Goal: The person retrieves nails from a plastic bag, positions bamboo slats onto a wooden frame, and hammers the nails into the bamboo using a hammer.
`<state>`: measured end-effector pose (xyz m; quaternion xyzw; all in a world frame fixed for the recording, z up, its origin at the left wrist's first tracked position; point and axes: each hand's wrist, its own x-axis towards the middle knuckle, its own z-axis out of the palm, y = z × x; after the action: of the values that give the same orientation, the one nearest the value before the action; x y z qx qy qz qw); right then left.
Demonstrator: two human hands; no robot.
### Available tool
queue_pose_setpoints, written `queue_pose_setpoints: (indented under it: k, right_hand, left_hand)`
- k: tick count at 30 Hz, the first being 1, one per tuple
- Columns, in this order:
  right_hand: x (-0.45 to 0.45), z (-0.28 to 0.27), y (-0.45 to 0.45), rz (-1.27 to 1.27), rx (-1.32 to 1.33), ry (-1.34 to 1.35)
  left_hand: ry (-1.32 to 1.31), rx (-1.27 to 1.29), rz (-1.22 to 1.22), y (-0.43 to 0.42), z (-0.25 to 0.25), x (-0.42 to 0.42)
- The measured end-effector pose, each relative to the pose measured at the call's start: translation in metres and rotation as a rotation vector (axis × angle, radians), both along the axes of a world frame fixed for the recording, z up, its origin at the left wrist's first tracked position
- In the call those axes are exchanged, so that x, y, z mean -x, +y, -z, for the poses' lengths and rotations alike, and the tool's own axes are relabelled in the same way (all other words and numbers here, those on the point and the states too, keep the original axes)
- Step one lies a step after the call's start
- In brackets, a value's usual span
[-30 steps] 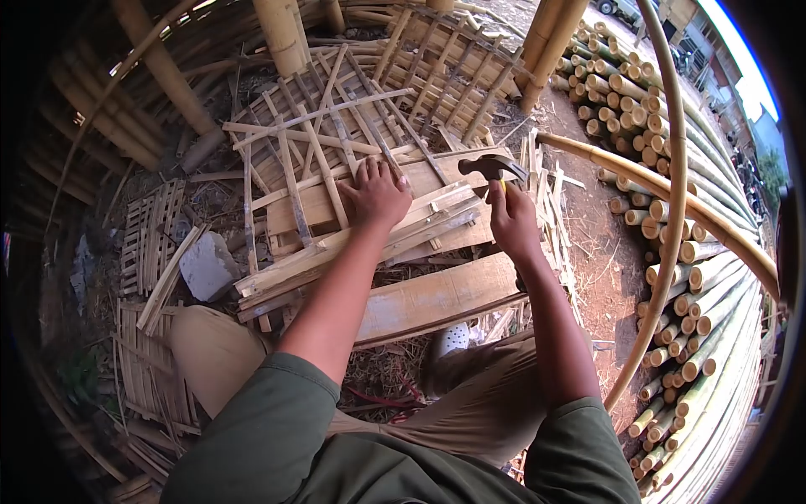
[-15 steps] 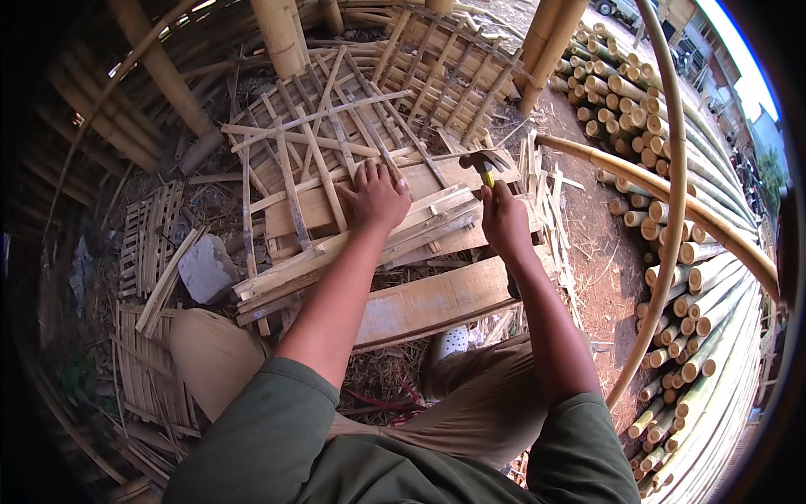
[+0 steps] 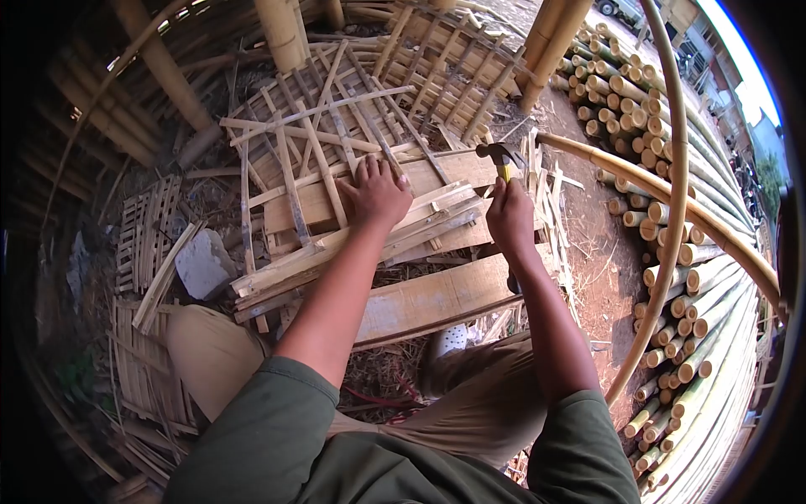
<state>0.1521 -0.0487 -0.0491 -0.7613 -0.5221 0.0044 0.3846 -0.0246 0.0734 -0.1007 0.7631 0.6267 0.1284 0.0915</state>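
My right hand (image 3: 510, 214) is wrapped round the handle of a claw hammer (image 3: 501, 156). The hammer's dark head is raised at the right end of the boards, and yellow shows on the handle just below it. My left hand (image 3: 379, 197) rests palm down with its fingers stretched over a lattice of thin bamboo strips (image 3: 306, 151). Under and in front of that hand lie wooden boards (image 3: 290, 217) and a bundle of long split strips (image 3: 336, 250). Whatever is beneath the left fingertips is hidden.
A wide plank (image 3: 428, 294) crosses in front of my knees. A grey concrete block (image 3: 204, 265) sits left. Cut bamboo poles (image 3: 705, 319) are stacked at right, behind a curved bamboo pole (image 3: 676, 193). Another lattice panel (image 3: 449, 67) lies at the back, near upright bamboo posts (image 3: 281, 34).
My right hand has shifted slightly right, and the hammer head has moved up and to the right, away from the strips. My left hand stays in place on the lattice.
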Motion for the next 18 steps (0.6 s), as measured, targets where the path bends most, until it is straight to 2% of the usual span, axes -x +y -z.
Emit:
queue_pose_setpoints:
  k: [1,4,8,12,14,15,16,18]
  right_hand:
    - [0.001,0.001,0.001,0.006,-0.019,0.012]
    - [-0.001,0.037,0.004,-0.106,0.22,-0.047]
    - [-0.003,0.013,0.006,-0.029,0.164,-0.031]
    - [0.005,-0.016,0.007,0.075,-0.015,0.065]
    - [0.001,0.005,0.008,-0.002,0.108,0.013]
    - [-0.007,0.03,0.008,-0.1,0.284,-0.064]
    - [-0.005,0.035,0.01,-0.059,0.232,0.004]
    - [-0.011,0.025,0.011,0.006,0.253,-0.033]
  left_hand:
    - [-0.001,-0.004,0.004,-0.001,0.001,0.001]
    - [0.007,-0.004,0.014,0.0,0.002,0.001]
    - [0.014,-0.01,0.013,0.002,0.004,0.0]
    - [0.007,-0.023,0.003,0.002,0.005,0.0]
    - [0.015,-0.026,0.006,0.0,0.005,0.0]
    - [0.022,-0.009,0.006,-0.001,0.001,0.0]
    - [0.03,0.002,0.007,0.0,0.0,0.0]
    - [0.031,-0.019,0.015,0.002,0.004,0.0]
